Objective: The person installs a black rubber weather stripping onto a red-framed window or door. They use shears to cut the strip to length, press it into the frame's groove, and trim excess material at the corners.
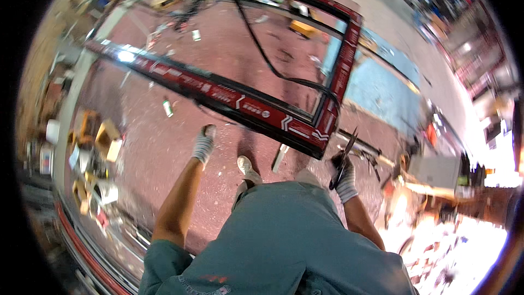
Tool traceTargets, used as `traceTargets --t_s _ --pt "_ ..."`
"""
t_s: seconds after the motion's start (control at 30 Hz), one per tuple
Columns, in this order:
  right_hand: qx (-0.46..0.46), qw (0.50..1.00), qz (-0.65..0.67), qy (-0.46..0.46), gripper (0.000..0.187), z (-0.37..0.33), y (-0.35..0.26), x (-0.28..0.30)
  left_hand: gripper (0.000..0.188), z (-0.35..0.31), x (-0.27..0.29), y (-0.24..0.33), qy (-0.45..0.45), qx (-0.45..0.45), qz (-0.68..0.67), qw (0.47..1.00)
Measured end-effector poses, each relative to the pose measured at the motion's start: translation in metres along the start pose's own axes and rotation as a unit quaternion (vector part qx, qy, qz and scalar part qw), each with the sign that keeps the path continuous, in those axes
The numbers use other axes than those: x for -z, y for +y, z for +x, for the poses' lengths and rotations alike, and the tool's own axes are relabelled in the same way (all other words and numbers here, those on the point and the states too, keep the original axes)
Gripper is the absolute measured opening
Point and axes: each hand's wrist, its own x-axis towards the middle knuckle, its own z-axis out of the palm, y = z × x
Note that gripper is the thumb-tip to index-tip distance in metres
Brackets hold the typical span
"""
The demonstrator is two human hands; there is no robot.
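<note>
A large rectangular window frame (248, 106), dark with red printed film, stretches across the view ahead of me. A black rubber strip (261, 54) hangs in a curve across its opening, down to the near right corner. My right hand (345, 179), in a striped glove, is closed around the handles of black scissors (349, 145), blades pointing up and away, beside that corner. My left hand (204, 145), in a matching striped glove, is held apart from the frame, below its near rail. Its fingers are foreshortened and blurred, and I see nothing clearly in it.
Blue sheeting (382, 90) lies on the reddish floor (147, 153) to the right. Cardboard boxes (106, 134) and scraps crowd the left side. A yellow object (303, 28) shows beyond the frame opening. At right stands a grey box (434, 172) near long bars and clutter.
</note>
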Motion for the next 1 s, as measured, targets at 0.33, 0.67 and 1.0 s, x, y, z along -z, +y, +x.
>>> traceTargets --t_s 0.33,0.67,1.0 --pt "0.038 0.983 0.022 0.180 0.033 0.062 0.078 0.024 0.032 -0.023 -0.081 0.121 -0.323 -0.188 0.081 0.924" --pt "0.043 0.994 0.099 0.018 0.031 0.108 0.070 0.011 0.023 -0.083 -0.158 0.193 -0.407 -0.287 0.204 0.843" --pt "0.150 0.965 0.216 0.012 0.013 0.031 -0.082 0.065 0.050 -0.150 -0.258 0.193 -0.568 -0.210 0.151 0.781"
